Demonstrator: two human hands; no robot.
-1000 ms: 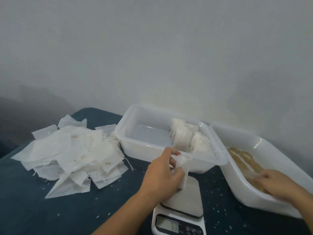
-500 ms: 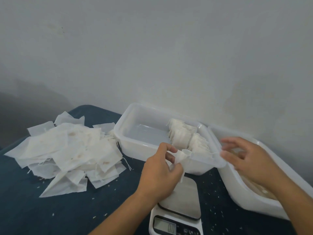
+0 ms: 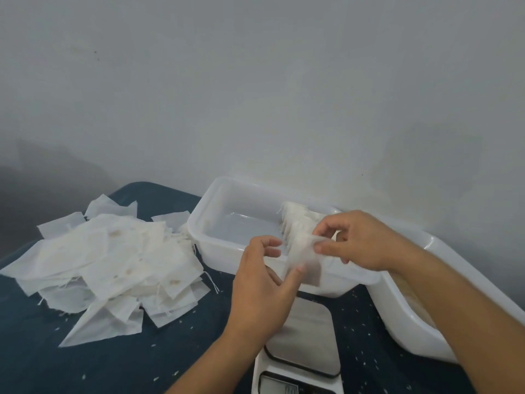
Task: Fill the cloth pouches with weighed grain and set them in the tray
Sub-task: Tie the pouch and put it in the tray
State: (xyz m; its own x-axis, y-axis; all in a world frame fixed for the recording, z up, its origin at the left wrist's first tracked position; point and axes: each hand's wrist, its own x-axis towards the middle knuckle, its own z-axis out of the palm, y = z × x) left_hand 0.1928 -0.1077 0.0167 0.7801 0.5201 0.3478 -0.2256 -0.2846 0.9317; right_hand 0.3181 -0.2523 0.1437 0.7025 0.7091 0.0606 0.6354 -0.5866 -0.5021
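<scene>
Above scale point(image 3: 301, 336), my left hand point(image 3: 261, 282) pinches lower left edge of cloth pouch point(image 3: 305, 257) between thumb and fingers. My right hand point(image 3: 358, 243) pinches pouch's top right edge, fingers curled. Pouch hangs in front of tray point(image 3: 227, 223) near wall. Filled pouches point(image 3: 295, 220) stand packed at tray's right end. Tub with grain point(image 3: 409, 297) just right of tray, touching it. Heap of empty pouches point(image 3: 108, 260) lies left on dark blue tabletop point(image 3: 42, 365); loose grains scattered around.
</scene>
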